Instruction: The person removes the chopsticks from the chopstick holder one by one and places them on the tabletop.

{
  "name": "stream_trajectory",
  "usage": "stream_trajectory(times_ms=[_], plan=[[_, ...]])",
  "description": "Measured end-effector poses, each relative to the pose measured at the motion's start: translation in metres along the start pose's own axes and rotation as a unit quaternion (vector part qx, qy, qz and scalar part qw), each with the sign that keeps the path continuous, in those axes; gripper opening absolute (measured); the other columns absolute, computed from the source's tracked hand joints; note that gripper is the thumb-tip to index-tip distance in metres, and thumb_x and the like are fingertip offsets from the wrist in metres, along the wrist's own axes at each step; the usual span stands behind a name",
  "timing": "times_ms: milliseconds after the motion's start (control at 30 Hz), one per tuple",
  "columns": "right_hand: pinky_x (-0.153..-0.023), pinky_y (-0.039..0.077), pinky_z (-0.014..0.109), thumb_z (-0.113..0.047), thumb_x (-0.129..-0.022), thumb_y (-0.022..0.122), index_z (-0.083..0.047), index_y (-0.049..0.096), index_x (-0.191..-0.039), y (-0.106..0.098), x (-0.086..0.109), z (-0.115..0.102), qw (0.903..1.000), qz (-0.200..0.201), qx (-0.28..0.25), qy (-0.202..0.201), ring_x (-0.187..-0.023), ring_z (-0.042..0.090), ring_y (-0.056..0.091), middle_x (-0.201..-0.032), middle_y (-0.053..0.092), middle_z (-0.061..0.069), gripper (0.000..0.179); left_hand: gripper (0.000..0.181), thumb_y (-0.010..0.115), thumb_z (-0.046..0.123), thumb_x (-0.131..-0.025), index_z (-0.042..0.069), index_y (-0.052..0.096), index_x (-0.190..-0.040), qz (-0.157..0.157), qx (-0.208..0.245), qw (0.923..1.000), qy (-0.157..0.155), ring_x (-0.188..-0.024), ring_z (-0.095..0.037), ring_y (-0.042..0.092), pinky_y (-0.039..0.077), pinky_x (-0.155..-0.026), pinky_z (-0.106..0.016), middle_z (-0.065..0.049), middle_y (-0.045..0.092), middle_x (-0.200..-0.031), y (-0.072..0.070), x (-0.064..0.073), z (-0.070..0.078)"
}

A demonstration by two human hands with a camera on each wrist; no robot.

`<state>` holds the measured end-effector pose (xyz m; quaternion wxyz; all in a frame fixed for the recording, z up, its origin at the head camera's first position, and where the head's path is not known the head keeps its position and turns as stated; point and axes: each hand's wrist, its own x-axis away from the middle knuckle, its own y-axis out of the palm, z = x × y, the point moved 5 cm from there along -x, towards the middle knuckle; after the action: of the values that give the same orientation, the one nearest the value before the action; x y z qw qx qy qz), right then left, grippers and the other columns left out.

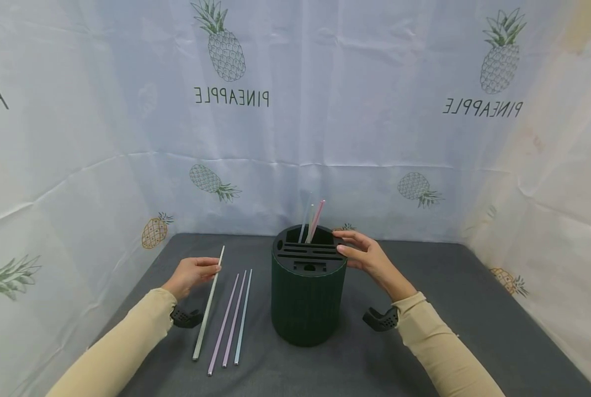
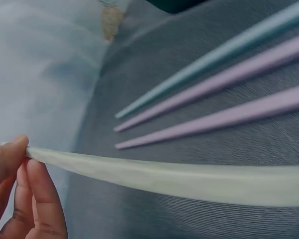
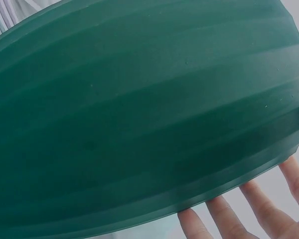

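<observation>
My left hand (image 1: 194,274) pinches a pale green chopstick (image 1: 209,303) near its thin far end, between thumb and fingers. The chopstick slants toward me, thick end nearest. Beside it on the cloth lie two purple chopsticks (image 1: 223,325) and a light blue chopstick (image 1: 243,320), side by side. A dark green ribbed utensil holder (image 1: 305,309) with a slotted black top stands upright in the middle. My right hand (image 1: 372,262) rests at its right rim; the straight fingertips (image 3: 224,211) touch the ribbed side. A pink chopstick (image 1: 317,218) and other thin sticks rise from the holder's rear compartment.
Dark grey cloth (image 1: 414,353) covers the table. White curtains (image 1: 355,127) with pineapple prints hang behind it and along both sides. A black wrist camera (image 1: 186,317) sits under the left wrist, another (image 1: 381,320) under the right.
</observation>
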<state>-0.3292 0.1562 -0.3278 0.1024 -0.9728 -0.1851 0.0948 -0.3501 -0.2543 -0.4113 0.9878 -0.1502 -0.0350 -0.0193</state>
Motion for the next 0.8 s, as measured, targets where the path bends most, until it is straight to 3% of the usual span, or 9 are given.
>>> stream_trajectory(times_ms=[333,667,800], plan=[[-0.106,0.039,0.061,-0.030,-0.096,0.061,-0.014,0.046,-0.143,0.000,0.000,0.000,1.0000,0.001,-0.002,0.001,-0.144,0.034,0.026,-0.156,0.029,0.009,0.051,0.040,0.068,0.007,-0.090,-0.014,0.057,-0.123,0.009,-0.005,0.9997,-0.023,-0.084,-0.008,0.066,0.059,-0.075,-0.027,-0.005,0.071,-0.098,0.015,0.001,-0.022],[-0.106,0.038,0.061,-0.031,-0.096,0.062,-0.016,0.046,-0.143,-0.001,0.001,0.001,1.0000,0.000,-0.002,0.006,-0.144,0.034,0.027,-0.156,0.028,0.009,0.052,0.036,0.071,-0.001,-0.084,-0.018,0.059,-0.113,0.018,0.014,0.9992,-0.033,-0.069,-0.007,0.064,0.056,-0.063,-0.023,0.000,0.068,-0.079,0.027,0.000,-0.029],[-0.107,0.036,0.062,-0.031,-0.096,0.062,-0.016,0.047,-0.143,-0.001,0.001,0.001,1.0000,0.000,-0.003,0.006,-0.144,0.034,0.025,-0.157,0.028,0.008,0.052,0.034,0.072,-0.003,-0.082,-0.017,0.060,-0.110,0.027,0.003,0.9987,-0.042,-0.066,-0.006,0.062,0.056,-0.061,-0.022,-0.002,0.067,-0.080,0.029,0.000,-0.032]])
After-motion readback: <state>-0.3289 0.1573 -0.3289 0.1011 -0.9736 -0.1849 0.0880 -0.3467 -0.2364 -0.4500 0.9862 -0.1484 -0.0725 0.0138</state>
